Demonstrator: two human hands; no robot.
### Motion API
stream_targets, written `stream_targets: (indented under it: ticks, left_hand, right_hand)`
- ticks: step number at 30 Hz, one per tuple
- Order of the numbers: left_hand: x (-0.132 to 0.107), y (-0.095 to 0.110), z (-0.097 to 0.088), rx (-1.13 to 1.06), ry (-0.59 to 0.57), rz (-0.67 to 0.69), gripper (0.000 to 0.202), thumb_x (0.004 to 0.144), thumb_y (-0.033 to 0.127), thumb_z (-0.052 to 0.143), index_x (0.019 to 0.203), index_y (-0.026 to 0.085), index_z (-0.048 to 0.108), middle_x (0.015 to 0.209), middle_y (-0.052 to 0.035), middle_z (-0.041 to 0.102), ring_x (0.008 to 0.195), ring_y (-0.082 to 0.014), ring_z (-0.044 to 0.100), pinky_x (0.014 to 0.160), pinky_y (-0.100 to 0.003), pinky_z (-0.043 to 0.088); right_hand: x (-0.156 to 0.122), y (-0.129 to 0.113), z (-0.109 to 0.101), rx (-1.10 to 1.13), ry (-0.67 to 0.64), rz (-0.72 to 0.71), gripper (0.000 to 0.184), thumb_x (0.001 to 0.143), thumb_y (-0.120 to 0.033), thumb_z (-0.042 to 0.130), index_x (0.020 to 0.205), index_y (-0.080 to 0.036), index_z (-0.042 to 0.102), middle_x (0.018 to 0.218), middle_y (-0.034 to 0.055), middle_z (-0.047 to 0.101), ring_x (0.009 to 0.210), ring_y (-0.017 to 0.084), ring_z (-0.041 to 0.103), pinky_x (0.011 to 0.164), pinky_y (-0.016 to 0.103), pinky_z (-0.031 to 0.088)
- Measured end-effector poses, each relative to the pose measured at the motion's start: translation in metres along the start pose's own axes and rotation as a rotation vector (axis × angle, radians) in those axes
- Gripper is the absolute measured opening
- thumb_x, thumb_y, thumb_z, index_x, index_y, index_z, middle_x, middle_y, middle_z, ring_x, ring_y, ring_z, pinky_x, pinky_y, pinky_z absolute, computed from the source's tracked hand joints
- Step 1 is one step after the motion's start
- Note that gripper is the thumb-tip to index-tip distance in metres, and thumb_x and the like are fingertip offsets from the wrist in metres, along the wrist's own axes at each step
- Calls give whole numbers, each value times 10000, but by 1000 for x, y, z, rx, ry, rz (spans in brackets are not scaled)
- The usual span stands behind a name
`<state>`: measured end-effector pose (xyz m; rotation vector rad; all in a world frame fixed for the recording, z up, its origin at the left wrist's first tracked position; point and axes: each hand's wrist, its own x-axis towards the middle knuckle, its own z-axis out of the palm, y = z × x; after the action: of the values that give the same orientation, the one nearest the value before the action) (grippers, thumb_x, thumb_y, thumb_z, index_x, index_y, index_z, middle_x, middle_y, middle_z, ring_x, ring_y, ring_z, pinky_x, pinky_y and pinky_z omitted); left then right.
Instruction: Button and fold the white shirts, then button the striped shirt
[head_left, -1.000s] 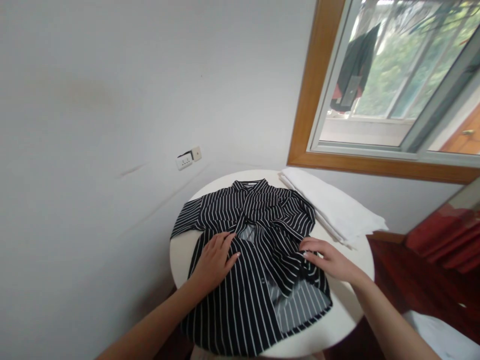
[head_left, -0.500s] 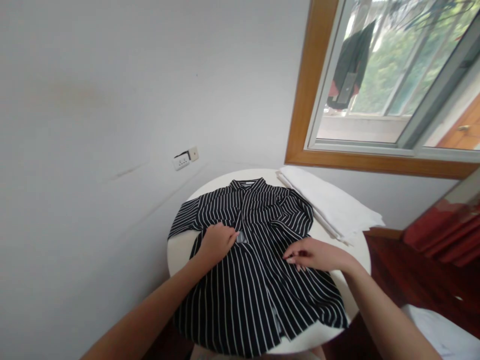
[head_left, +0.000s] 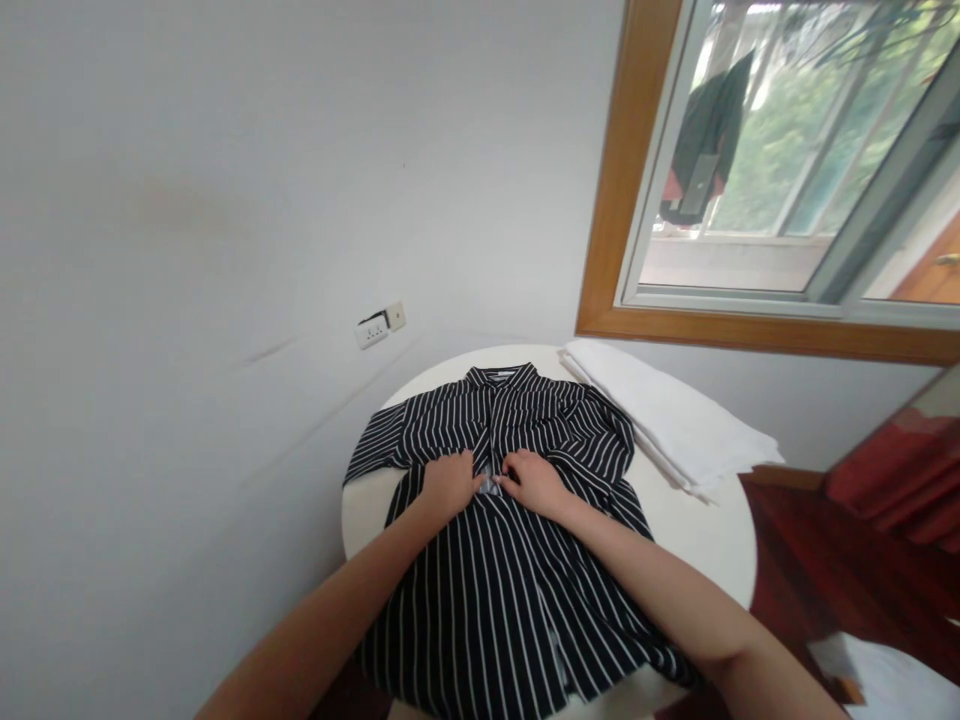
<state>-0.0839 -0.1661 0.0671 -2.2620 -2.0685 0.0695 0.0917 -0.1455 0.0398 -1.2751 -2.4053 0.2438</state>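
Note:
A black shirt with white stripes [head_left: 480,590] lies front up on a round white table [head_left: 720,560], its collar toward the wall. One sleeve stretches out to the left; the other is folded in on the right side. Both hands are at the middle of the front opening, where a paler patch of the inside shows between them. My left hand [head_left: 450,482] is closed on the left edge of the shirt's front. My right hand [head_left: 534,484] has its fingers bent and pinched on the right edge, close beside the left. The fingertips are partly hidden.
A folded white cloth [head_left: 667,415] lies at the table's back right, overhanging its edge. Behind stands a white wall with a socket [head_left: 372,331] and a wood-framed window [head_left: 600,270]. A red curtain [head_left: 900,470] and a white item [head_left: 892,680] are at the right.
My right hand has moved left from the shirt's right side to the front opening, beside my left hand. My left hand stays on the shirt. The view has shifted slightly.

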Motion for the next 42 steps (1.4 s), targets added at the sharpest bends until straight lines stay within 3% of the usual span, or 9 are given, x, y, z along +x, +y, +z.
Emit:
stream_targets:
  ticks: [5,10,18,22,27,36,40,42]
  left_hand:
    - [4,-8,12,-32,-28,146,349,942,380,340,984,155,604,985,-131,674,939,-255,632,806,-358,460]
    - [7,-13,10,-94,-48,214,314,940,337,330,913,187,605,935,-86,675,887,-211,634,787,-314,454]
    - [7,-11,8,-33,-25,107,420,895,516,395,955,165,617,961,-128,673,913,-269,637,779,-361,459]
    - [7,-14,11,-61,-38,126,350,920,421,359,971,191,618,955,-104,689,900,-241,645,769,-335,456]
    - [11,-15,4,-160,-42,184,353,911,417,349,830,225,634,875,-41,698,850,-200,643,715,-286,439]
    - [31,-7,-13,-248,-39,195,419,908,427,326,716,224,639,785,-21,681,785,-179,623,682,-264,419]
    - [39,7,-7,-389,-62,373,452,929,368,293,718,201,656,772,-28,665,789,-160,604,768,-265,430]
    - [41,11,-1,-388,-10,454,432,929,334,309,730,189,663,784,-44,654,821,-164,592,824,-278,424]
  right_hand:
    - [-5,3,18,-3,129,-5,94,888,-240,538,827,-189,589,827,36,587,812,171,541,751,272,400]
    - [-4,13,21,251,232,1,174,930,-240,466,784,-198,550,790,13,565,770,153,538,733,262,412]
    - [-2,14,15,510,318,-14,232,943,-300,436,764,-200,545,770,17,560,773,161,549,754,275,439]
    - [-5,11,10,495,325,-31,237,953,-304,415,798,-199,560,814,27,575,808,160,549,780,278,438]
    - [-5,11,10,437,242,-26,245,935,-314,454,749,-198,563,772,23,570,769,161,539,763,279,439]
    - [-1,14,9,579,388,15,266,944,-370,414,782,-201,540,782,25,559,763,159,534,743,273,441]
    - [-2,16,5,596,484,58,268,958,-368,377,818,-203,536,799,27,552,788,161,526,768,281,437]
    - [-2,18,4,577,514,71,276,963,-364,366,816,-204,537,810,30,551,810,164,524,784,286,434]
